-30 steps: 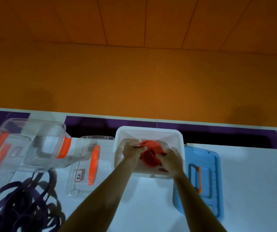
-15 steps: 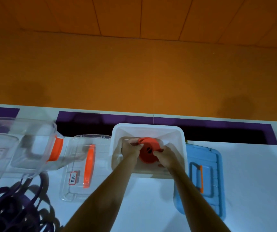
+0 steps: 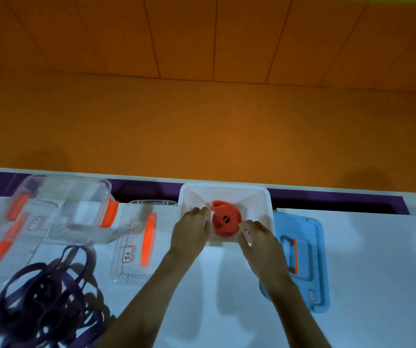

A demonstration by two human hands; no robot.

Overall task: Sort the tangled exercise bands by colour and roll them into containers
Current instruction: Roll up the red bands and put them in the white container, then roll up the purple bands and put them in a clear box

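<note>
Red band roll (image 3: 225, 219) low inside white container (image 3: 267, 197), clamped betw. both hands: left hand (image 3: 191, 227) curled on its left edge, right hand (image 3: 257, 237) pinching lower right, prob. to stop uncoiling. Purple bands (image 3: 46, 297) heaped front-left on table, not yet sorted. Blue lid (image 3: 312, 272) parked just beside, keeping container open for loading.

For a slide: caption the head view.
Left hand and right hand hold a rolled red band inside the white container; purple bands lie tangled.

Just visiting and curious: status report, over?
Left hand, right hand hold red band roll inside white container. Purple bands tangled on table. Nothing blocking.
</note>
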